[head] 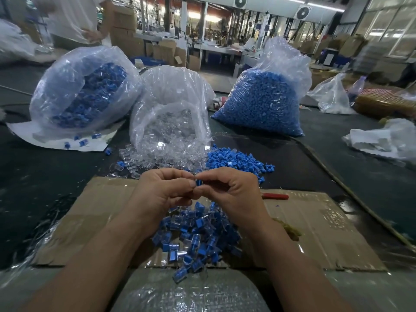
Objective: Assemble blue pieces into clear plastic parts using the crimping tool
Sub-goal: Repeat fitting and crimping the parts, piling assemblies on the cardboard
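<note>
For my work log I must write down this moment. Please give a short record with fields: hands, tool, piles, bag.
left hand: pinches the blue piece
right hand: pinches the same piece from the other side
red-handled tool: lies on the cardboard, not held
finished pile: on the cardboard, below the hands
loose blue pieces: heap beyond the right hand
clear parts: spilling from the middle bag

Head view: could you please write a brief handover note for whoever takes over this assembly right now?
Left hand and right hand together pinch one blue piece above the cardboard.
Clear parts and loose blue pieces lie just beyond; the red-handled tool rests at right, untouched.
Done: a pile of assembled parts under the hands.
Left: finish this piece, then work through the stock.
</note>
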### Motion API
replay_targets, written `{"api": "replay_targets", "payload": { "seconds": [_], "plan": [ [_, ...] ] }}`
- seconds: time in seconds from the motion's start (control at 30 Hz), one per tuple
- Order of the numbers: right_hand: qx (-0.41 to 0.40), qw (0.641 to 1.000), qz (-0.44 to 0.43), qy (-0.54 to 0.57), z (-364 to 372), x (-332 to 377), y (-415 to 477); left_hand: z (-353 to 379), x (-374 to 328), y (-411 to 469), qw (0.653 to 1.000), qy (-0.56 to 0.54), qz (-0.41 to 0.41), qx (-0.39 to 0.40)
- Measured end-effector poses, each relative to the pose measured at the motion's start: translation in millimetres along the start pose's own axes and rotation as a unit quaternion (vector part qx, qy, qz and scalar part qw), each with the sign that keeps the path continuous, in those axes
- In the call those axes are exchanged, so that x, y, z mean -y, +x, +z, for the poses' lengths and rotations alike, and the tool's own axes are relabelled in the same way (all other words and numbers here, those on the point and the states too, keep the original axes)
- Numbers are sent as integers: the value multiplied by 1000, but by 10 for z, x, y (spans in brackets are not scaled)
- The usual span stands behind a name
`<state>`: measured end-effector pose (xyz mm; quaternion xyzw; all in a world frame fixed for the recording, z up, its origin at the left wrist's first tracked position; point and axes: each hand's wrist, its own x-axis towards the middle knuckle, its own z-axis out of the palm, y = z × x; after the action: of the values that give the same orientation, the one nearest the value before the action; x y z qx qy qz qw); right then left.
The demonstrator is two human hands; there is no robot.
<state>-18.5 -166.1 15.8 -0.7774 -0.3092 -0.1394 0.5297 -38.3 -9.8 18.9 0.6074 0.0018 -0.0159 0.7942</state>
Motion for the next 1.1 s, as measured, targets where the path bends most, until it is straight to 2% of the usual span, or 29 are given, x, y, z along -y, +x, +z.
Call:
{"api": "replay_targets", "payload": {
  "seconds": [0.47,0.63,0.83,0.9,0.97,1.03,1.1],
  "plan": [
    [-8,988,-94,-119,-26,28,20,-6,1,13,999,-24,-14,28],
    [-3,981,-123,-147,-26,28,17,-17,20,9,999,24,-9,22],
    [10,982,-119,-148,-36,35,13,-6,40,9,999,39,14,14],
    [33,985,-73,-153,-85,61,15,0,45,12,999,40,16,20],
    [26,989,36,-143,-236,65,27,-6,53,28,999,35,21,12],
    [8,976,142,-167,-484,3,39,-19,63,51,999,25,26,-2],
    [42,949,224,-217,-718,-96,24,-29,74,65,999,20,27,-5]
  ]
}}
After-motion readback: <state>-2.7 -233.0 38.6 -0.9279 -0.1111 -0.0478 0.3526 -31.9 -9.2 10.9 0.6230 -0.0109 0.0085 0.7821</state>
